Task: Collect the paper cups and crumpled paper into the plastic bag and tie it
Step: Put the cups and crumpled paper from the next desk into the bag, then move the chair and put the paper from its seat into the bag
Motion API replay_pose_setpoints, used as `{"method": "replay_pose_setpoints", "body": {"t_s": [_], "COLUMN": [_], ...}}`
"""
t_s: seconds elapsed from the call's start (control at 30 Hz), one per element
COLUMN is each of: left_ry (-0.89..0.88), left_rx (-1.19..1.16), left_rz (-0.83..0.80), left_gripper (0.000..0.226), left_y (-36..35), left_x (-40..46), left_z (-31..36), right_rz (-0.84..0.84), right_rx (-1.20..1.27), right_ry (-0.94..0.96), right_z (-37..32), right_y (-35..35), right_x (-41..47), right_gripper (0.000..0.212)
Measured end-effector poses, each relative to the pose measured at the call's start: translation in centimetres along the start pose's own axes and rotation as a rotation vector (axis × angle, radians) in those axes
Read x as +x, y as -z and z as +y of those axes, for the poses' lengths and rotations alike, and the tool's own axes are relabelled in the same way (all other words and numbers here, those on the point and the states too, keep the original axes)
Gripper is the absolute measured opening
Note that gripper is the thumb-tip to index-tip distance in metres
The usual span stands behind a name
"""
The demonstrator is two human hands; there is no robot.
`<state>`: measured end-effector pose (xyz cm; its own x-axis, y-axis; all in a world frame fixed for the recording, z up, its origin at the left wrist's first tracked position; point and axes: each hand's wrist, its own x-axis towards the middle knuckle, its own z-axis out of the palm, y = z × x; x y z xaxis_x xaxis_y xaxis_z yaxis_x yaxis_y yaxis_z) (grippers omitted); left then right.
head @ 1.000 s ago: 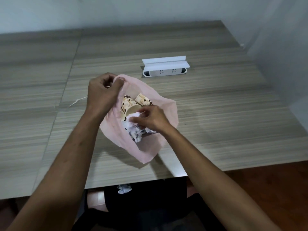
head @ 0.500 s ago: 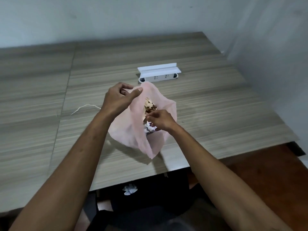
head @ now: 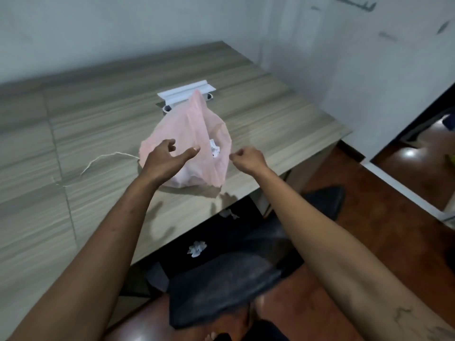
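A pink plastic bag (head: 189, 134) stands on the wooden table (head: 93, 124), its top drawn up to a peak. White crumpled paper (head: 214, 150) shows through its opening on the right; the paper cups are hidden inside. My left hand (head: 167, 159) hovers in front of the bag with fingers spread, holding nothing. My right hand (head: 248, 158) is curled at the bag's right edge, and its thumb and forefinger seem to pinch the rim. Two more crumpled paper balls lie below the table's front edge, one (head: 197, 248) above the chair and one (head: 229, 214) by the table edge.
A white string (head: 98, 159) lies on the table left of the bag. A white power strip (head: 183, 94) sits right behind it. A black chair seat (head: 221, 284) is below me. The wall is close on the right, with a doorway (head: 418, 148).
My left hand let go of the bag's rim and opened. My right hand came out of the bag's mouth to its right edge. The view swung left and upward.
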<state>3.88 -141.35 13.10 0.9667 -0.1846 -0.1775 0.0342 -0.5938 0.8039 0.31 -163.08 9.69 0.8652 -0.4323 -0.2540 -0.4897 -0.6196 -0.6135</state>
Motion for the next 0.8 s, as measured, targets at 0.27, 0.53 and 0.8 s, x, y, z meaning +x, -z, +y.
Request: {"method": "replay_pose_setpoints", "body": {"t_s": [0.27, 0.53, 0.8], "left_ry": [0.011, -0.084, -0.205], "left_rx": [-0.001, 0.156, 0.582], "left_rz": [-0.217, -0.571, -0.643], "left_gripper": [0.113, 0.085, 0.091], "left_y": [-1.6, -3.0, -5.4], "left_x": [-8.4, -18.0, -24.7], "left_z": [-2.0, -2.7, -5.2], "right_rz": [0.152, 0.328, 0.233], "right_rx": [-0.243, -0.467, -0.248], "right_ry": [-0.098, -0.116, -0.140], "right_z": [3.1, 7.5, 11.4], "right_y": [2.0, 3.3, 3.0], "right_x": [-9.5, -18.2, -22.9], "right_gripper": [0.047, 0.053, 0.049]}}
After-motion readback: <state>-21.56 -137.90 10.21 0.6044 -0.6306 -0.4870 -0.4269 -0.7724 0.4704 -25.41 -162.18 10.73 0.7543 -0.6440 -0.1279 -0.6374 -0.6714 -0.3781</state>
